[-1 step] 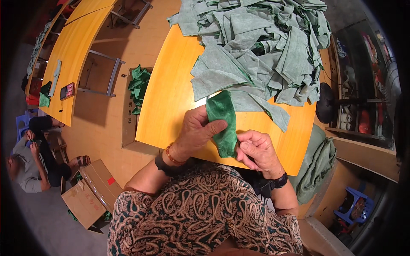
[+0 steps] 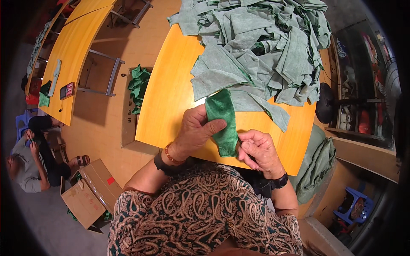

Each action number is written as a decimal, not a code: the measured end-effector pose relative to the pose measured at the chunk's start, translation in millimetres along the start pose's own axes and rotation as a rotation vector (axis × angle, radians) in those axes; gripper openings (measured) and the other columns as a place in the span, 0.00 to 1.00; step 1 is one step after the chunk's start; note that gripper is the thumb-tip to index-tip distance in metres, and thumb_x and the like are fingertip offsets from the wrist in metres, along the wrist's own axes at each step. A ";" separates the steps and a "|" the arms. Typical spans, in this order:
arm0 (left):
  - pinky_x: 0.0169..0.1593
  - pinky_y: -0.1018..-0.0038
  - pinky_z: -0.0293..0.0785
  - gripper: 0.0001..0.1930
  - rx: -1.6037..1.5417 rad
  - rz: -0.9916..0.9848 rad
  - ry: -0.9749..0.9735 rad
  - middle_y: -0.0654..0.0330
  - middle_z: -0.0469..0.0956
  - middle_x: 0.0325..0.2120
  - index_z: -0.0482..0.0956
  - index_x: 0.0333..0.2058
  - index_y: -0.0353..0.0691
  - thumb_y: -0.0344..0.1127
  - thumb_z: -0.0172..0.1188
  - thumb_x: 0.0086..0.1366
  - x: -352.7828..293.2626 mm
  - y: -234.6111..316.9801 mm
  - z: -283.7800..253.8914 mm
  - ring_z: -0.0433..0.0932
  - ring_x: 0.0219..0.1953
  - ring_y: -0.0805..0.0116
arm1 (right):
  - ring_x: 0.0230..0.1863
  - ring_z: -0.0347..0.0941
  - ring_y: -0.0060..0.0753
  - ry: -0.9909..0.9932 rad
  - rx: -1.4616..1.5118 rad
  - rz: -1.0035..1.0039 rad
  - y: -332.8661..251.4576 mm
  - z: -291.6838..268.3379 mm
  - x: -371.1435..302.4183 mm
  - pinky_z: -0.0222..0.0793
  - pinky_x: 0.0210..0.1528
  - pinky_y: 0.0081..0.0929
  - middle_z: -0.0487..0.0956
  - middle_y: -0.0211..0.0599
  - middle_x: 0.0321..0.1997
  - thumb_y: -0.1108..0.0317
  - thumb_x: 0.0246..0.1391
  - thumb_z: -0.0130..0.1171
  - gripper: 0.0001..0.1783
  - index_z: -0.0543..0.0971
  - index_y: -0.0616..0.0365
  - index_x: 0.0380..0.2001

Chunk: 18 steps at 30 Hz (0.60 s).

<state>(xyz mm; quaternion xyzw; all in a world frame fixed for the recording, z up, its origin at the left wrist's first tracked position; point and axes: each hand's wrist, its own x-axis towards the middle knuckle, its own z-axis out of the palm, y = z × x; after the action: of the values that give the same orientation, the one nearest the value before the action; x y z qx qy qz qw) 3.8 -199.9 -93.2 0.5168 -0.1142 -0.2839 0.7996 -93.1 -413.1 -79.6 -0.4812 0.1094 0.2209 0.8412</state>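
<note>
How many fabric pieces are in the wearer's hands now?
1: a green velvety fabric piece, gripped by the left hand, its right edge against the right hand. Another piece could be hidden beneath.

Two bare hands, the wearer's left hand (image 2: pixel 194 131) and right hand (image 2: pixel 261 152), one green velvety cloth strip (image 2: pixel 222 128), one heap of grey-green cloth pieces (image 2: pixel 256 55), one amber-beaded bracelet (image 2: pixel 170 155), one seated grey-shirted person (image 2: pixel 29 160)

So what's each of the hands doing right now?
Left hand: closed, holding the green cloth piece.
Right hand: closed, apparently pinching that cloth's right edge.
</note>
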 end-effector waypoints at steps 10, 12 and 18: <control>0.48 0.75 0.75 0.12 0.101 -0.084 -0.087 0.61 0.82 0.40 0.82 0.44 0.33 0.36 0.58 0.69 -9.5 -1.7 -3.9 0.79 0.42 0.75 | 0.11 0.62 0.13 -0.049 0.052 0.002 9.3 7.3 11.8 0.54 0.12 0.11 0.79 0.36 0.26 0.72 0.65 0.53 0.10 0.76 0.63 0.47; 0.50 0.74 0.74 0.14 0.136 -0.022 -0.049 0.59 0.83 0.40 0.82 0.44 0.32 0.38 0.56 0.71 -13.8 -1.8 -8.5 0.79 0.42 0.74 | 0.11 0.61 0.12 -0.044 0.007 0.014 13.9 2.0 6.2 0.53 0.12 0.11 0.78 0.33 0.24 0.72 0.64 0.54 0.11 0.76 0.63 0.47; 0.50 0.67 0.76 0.18 0.037 0.172 0.141 0.58 0.81 0.35 0.78 0.48 0.32 0.42 0.49 0.74 -19.6 1.9 -4.3 0.80 0.40 0.68 | 0.11 0.58 0.10 -0.085 -0.155 0.076 14.6 -4.3 -8.7 0.49 0.12 0.11 0.73 0.26 0.19 0.70 0.62 0.58 0.11 0.78 0.65 0.45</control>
<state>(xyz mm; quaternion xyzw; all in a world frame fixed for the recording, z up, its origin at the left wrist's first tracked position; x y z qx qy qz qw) -9.4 -184.8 -91.2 0.5384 -0.1069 -0.1751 0.8174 -107.6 -412.7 -89.5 -0.5307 0.0743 0.2808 0.7962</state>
